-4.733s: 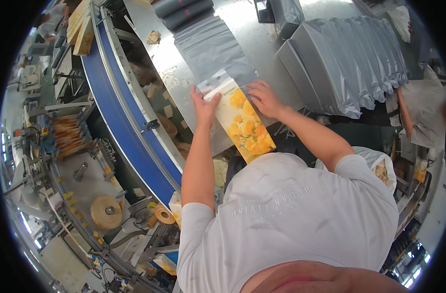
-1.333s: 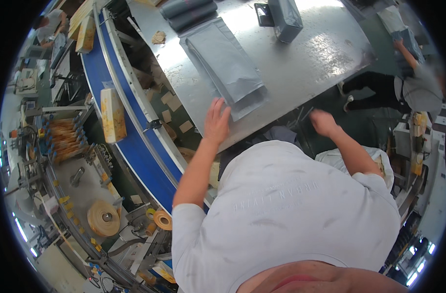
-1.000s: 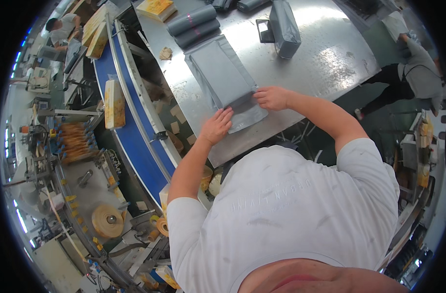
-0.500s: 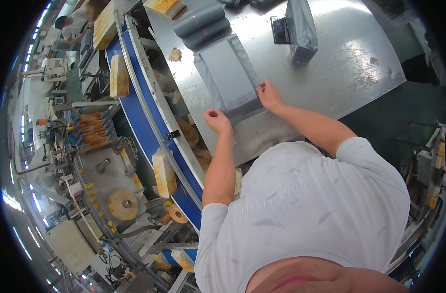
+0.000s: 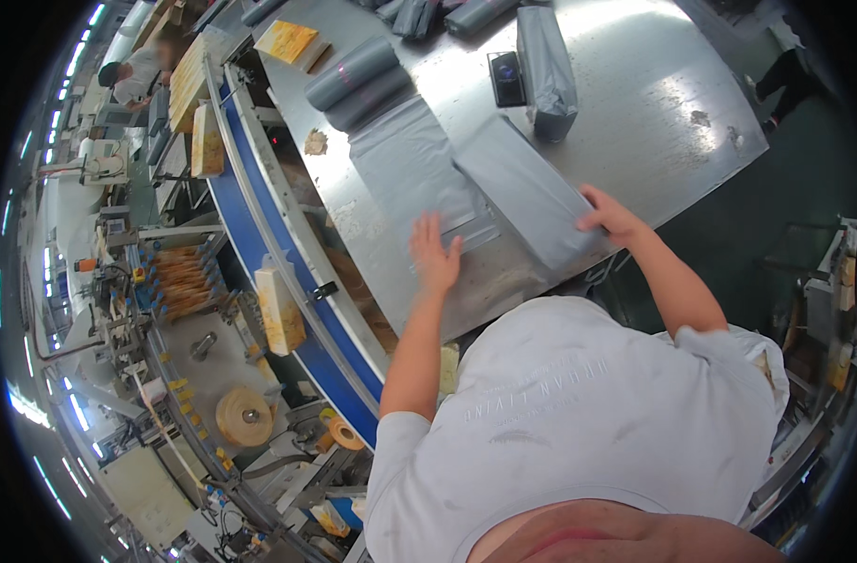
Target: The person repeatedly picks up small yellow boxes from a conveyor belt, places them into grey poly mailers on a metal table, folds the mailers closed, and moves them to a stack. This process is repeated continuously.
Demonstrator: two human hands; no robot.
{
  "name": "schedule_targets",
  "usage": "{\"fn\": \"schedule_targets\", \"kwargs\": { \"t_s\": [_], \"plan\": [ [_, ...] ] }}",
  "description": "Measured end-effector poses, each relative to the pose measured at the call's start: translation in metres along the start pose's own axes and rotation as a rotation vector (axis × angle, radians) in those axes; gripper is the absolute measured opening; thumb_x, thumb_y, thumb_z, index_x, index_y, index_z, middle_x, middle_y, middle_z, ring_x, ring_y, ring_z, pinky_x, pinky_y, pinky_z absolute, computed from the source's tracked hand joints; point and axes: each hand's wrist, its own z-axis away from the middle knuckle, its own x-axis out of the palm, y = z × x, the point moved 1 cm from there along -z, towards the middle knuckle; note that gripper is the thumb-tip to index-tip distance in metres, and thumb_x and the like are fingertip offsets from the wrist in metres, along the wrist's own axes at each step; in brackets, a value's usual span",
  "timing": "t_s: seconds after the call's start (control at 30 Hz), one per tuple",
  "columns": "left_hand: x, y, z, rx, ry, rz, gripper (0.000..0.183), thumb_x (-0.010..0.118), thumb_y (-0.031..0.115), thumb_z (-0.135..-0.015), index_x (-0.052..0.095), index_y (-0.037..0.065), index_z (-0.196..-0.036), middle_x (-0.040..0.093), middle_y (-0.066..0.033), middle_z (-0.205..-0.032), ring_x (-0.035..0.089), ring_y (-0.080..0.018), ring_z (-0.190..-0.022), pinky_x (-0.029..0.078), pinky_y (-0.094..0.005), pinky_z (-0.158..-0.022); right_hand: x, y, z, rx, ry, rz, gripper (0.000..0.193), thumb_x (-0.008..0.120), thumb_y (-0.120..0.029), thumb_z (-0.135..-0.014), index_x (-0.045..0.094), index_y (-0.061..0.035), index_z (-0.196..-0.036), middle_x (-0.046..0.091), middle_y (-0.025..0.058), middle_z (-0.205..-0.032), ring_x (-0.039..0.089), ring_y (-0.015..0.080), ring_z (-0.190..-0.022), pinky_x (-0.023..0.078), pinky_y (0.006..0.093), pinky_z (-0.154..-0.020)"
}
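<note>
A grey plastic-wrapped package (image 5: 527, 192), long and box-shaped, lies slantwise on the metal table (image 5: 640, 131). My right hand (image 5: 612, 220) grips its near right end with the fingers bent at the edge. Left of the package, a flat grey plastic bag (image 5: 405, 155) is spread out, coming from beside two grey rolls (image 5: 358, 80). My left hand (image 5: 435, 255) is over the near part of this bag, fingers stretched out and nothing held. Whether the palm touches the plastic I cannot tell.
Another grey wrapped package (image 5: 547, 80) stands beside a black phone (image 5: 506, 79). A yellow-and-white pack (image 5: 292, 43) sits at the far left table corner. Along the table's left side runs a blue conveyor (image 5: 238, 211) carrying similar packs. A person (image 5: 137, 75) works far left.
The wrapped package has moved right and turned, off the flat bag. My right hand has gone right with it. My left hand has opened and come slightly right.
</note>
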Motion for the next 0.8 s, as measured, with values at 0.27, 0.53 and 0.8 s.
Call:
{"fn": "schedule_targets", "kwargs": {
  "t_s": [0.27, 0.53, 0.8],
  "plan": [
    [0.029, -0.022, -0.012, -0.169, -0.065, -0.368, 0.08, 0.062, 0.044, -0.101, 0.033, 0.009, -0.166, 0.023, -0.0134, -0.177, 0.015, -0.0405, -0.163, 0.015, -0.0624, -0.127, -0.17, -0.013, 0.174, -0.39, 0.705, 0.414, 0.085, 0.082, -0.004, -0.049, 0.061, -0.0086, -0.131, 0.063, 0.0037, -0.122, 0.06, 0.0221, -0.121, 0.045, 0.0351, -0.109],
    [0.014, -0.038, 0.007, -0.153, -0.012, -0.227, 0.085, 0.071, 0.045, -0.095, 0.036, 0.009, -0.164, 0.028, -0.0168, -0.173, 0.021, -0.0426, -0.16, 0.019, -0.0634, -0.124, -0.106, -0.077, 0.098, 0.325, 1.196, 1.484, 0.069, 0.071, -0.014, -0.078, 0.057, -0.0168, -0.146, 0.051, 0.0093, -0.158, 0.046, 0.0377, -0.146, 0.041, 0.0564, -0.117],
    [-0.064, -0.119, 0.135, -0.305, 0.419, -0.185, 0.067, 0.076, 0.022, -0.085, 0.053, 0.012, -0.147, 0.049, -0.0119, -0.157, 0.04, -0.0373, -0.146, 0.031, -0.0577, -0.116, 0.068, 0.057, -0.019, -0.743, 0.365, 1.373, 0.045, 0.074, -0.008, -0.084, 0.064, -0.0025, -0.128, 0.062, 0.0175, -0.14, 0.056, 0.039, -0.134, 0.045, 0.0509, -0.114]
  ]
}}
